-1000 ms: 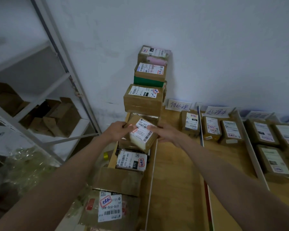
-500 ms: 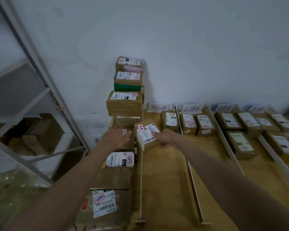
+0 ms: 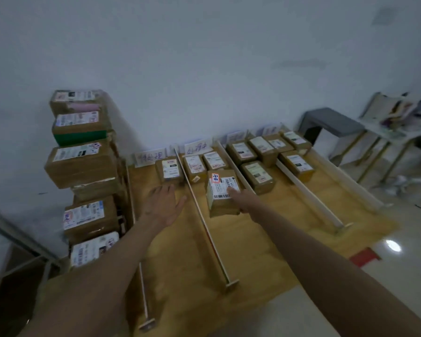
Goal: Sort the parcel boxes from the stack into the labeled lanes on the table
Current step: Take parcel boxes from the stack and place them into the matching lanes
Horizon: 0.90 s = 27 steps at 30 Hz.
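My right hand (image 3: pixel 243 199) grips a small brown parcel box (image 3: pixel 220 192) with a white barcode label and a red-marked sticker. It holds the box above the second lane, just in front of two boxes (image 3: pixel 204 165) lying there. My left hand (image 3: pixel 164 205) hovers flat with fingers spread over the first lane, holding nothing, near the single box (image 3: pixel 169 170) at that lane's far end. The stack of parcel boxes (image 3: pixel 82 164) stands at the left against the wall. Handwritten lane labels (image 3: pixel 150 156) lean on the wall behind the lanes.
White divider rails (image 3: pixel 204 229) split the wooden table (image 3: pixel 253 251) into lanes. Several boxes (image 3: pixel 265 161) fill the right lanes. A metal shelf frame (image 3: pixel 15 242) is at the lower left. A grey stool (image 3: pixel 331 125) and cluttered white rack (image 3: pixel 404 117) stand at the right.
My right hand carried the box from the stack rightward to over the second lane. My left hand let go of it and now hovers flat over the first lane. The view swung right.
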{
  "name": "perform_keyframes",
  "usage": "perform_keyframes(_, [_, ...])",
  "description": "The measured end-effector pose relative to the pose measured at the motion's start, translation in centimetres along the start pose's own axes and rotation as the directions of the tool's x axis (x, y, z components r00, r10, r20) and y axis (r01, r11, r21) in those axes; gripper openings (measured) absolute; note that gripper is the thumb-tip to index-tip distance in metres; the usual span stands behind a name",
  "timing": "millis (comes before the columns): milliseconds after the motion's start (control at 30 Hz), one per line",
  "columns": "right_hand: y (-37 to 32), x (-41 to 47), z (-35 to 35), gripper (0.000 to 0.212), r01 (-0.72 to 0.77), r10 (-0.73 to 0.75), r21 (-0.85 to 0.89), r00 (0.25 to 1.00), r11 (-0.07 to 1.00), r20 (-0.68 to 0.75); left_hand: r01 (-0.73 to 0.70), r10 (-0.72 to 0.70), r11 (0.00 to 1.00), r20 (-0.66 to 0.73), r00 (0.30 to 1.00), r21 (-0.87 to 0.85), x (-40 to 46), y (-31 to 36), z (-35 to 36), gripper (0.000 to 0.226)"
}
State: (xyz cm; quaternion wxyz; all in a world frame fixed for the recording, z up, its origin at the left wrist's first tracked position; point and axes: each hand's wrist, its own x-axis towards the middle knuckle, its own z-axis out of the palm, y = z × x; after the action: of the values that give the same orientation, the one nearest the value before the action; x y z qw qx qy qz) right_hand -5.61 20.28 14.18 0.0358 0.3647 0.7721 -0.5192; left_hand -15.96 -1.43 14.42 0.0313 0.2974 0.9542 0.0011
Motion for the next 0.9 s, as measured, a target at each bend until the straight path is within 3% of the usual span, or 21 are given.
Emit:
perform_keyframes(200, [6.0, -0.4, -9.8, 0.053, -0.098, 0.106, 0.094, 0.991, 0.991, -0.080, -0.102, 0.102, 0.995, 0.015, 0.995, -0.003, 1.8, 10.6, 0.3, 0.063])
perform_keyframes(500, [15.6, -1.3, -23.7, 0.055, -0.130, 0.146, 0.089, 0.968, 0.988, -0.206, -0.161, 0.164, 0.984, 0.044, 0.985, -0.072, 2.8, 27.5, 1.7, 0.062])
perform_keyframes(900, [21.4, 4.5, -35.7, 0.062, -0.193, 0.211, 0.098, 0.948, 0.976, -0.239, -0.209, 0.211, 0.977, 0.060, 0.976, -0.044, 9.1, 40.3, 2.8, 0.061])
